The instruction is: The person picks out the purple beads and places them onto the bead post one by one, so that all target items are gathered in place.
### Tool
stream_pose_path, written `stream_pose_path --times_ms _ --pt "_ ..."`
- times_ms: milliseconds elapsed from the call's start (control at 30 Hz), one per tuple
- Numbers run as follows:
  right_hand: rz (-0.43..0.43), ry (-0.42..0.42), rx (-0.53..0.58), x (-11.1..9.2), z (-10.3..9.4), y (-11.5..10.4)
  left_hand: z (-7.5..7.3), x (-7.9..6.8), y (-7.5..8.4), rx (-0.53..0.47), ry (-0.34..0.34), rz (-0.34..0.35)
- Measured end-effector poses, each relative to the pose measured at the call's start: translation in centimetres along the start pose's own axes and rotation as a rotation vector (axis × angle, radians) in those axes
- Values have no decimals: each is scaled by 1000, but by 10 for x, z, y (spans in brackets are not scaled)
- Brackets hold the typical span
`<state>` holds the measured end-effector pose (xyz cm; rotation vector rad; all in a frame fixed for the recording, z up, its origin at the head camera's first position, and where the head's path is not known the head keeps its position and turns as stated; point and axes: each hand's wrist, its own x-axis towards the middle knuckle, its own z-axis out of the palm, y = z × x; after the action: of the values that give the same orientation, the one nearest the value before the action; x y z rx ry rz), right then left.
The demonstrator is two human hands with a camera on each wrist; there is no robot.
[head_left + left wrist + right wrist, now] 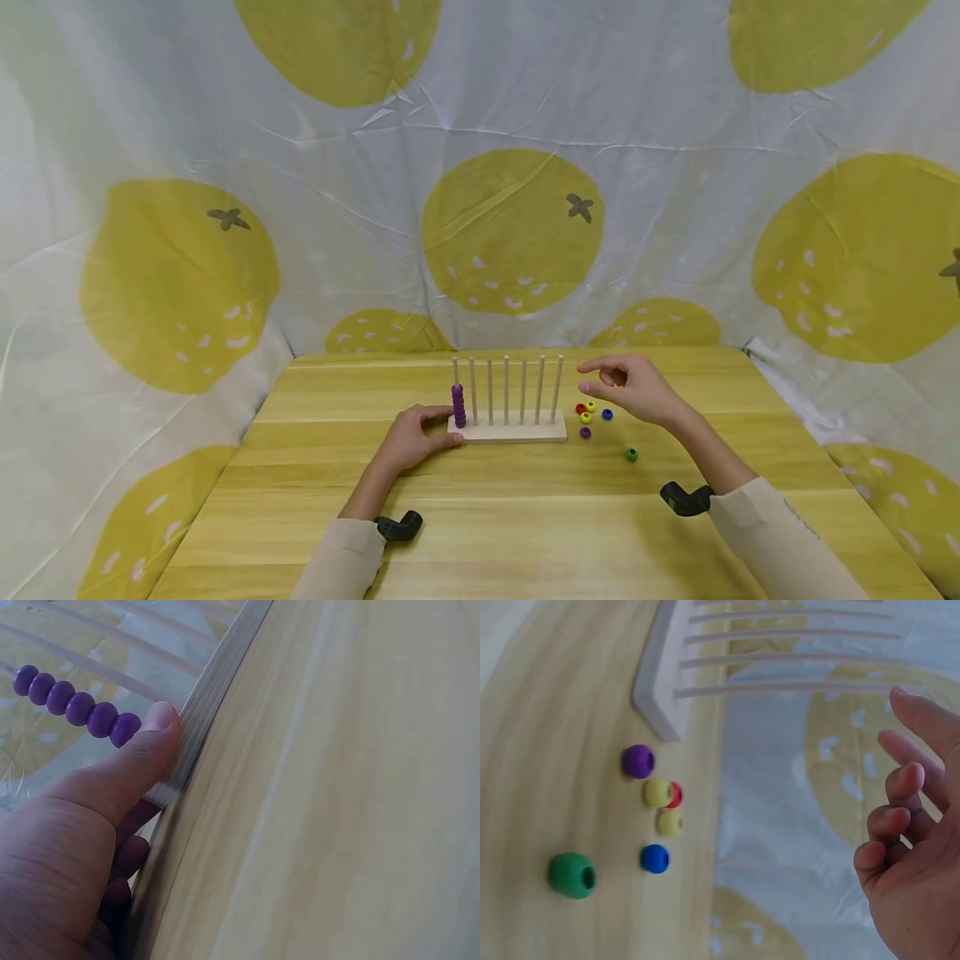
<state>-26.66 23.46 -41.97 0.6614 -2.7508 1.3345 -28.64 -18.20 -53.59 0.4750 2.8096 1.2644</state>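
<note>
A pale wooden peg stand [507,427] with several upright rods stands on the table. On its leftmost rod is a stack of purple beads [79,709]. My left hand [408,437] grips the left end of the base; in the left wrist view the thumb lies along the front edge and the other fingers are partly hidden behind. Raised to the right of the stand is my right hand [630,387], fingers loosely bent, thumb and index finger apart, with nothing between them. Beneath and left of it lie loose beads: a purple bead [638,761], a blue bead [655,859] and a red bead [676,795].
Two yellow beads, one of them the yellow bead [658,793] beside the red one, are in that same group. A green bead [632,454] lies nearer the front. The wooden table [510,533] ends at a lemon-print cloth [360,217] behind.
</note>
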Motion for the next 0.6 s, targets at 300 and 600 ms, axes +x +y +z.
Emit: stream_pose_path --times_ms 300,600 --pt "46 -4 0 -15 9 27 0 1 -2 -2 -6 -5" --pt "90 11 -14 -27 20 57 0 0 -2 -3 3 8"
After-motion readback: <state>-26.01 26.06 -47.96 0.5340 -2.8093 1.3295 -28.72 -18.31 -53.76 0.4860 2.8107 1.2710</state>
